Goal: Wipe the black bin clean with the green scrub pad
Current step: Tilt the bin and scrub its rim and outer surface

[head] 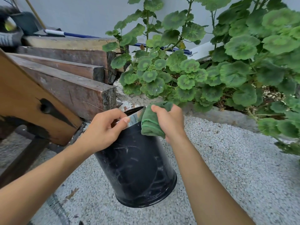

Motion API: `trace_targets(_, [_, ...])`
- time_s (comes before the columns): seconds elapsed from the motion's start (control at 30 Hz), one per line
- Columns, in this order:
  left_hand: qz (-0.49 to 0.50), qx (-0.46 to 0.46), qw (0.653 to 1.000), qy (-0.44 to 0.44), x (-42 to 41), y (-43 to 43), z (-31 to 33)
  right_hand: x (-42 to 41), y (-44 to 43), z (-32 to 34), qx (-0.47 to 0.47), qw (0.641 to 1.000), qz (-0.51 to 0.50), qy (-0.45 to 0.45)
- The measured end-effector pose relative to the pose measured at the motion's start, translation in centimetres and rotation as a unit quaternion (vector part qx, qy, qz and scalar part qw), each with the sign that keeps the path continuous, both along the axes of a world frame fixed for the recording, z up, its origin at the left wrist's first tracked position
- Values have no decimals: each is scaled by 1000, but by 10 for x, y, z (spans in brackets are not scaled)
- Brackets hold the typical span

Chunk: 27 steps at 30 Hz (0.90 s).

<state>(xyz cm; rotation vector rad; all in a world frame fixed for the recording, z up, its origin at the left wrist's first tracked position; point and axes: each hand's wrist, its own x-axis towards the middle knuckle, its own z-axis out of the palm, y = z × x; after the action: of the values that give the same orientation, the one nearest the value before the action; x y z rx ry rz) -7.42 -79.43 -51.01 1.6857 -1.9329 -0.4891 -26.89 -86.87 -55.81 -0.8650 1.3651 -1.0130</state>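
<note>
Outdoors, a round black bin (138, 168) is held tilted above pale, fine-grained gravel (235, 168), its open mouth turned away toward the far side and its flat base nearest the camera. Its smooth, glossy wall is streaked with pale scuffs and scratches, and a shiny metallic band rings the rim. The left hand (105, 127) is closed on that rim from the left, thumb on the outside and fingers curled over the edge. The right hand (168, 122) is clenched around the green scrub pad (151, 122), a soft, folded, cloth-like wad with a stitched hem, pressed against the bin's upper right side just below the rim. To the left lie stacked dark wooden beams (68, 85), rough and weathered, with an orange-brown board in front. Far and to the right grows a plant (211, 62) with round, scalloped green leaves.
</note>
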Motion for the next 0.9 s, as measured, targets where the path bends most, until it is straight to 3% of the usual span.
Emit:
trace_targets(0.33, [32, 28, 998, 44, 35, 20, 4, -60, 72, -107, 188, 964, 115, 151])
trace_targets(0.5, [-17, 143, 986, 89, 52, 32, 26, -60, 95, -113, 168, 955, 158, 188])
trace_targets(0.6, [-15, 184, 980, -69, 47, 25, 44, -52, 104, -109, 146, 950, 177, 210])
trace_targets(0.73, [24, 160, 957, -239, -6, -5, 40, -54, 105, -111, 154, 951, 176, 204])
trace_targets(0.8, [40, 171, 945, -276, -34, -24, 29, -58, 102, -110, 153, 945, 190, 215])
trace_targets(0.9, [20, 152, 957, -247, -46, -35, 24, -68, 93, -102, 142, 953, 171, 205])
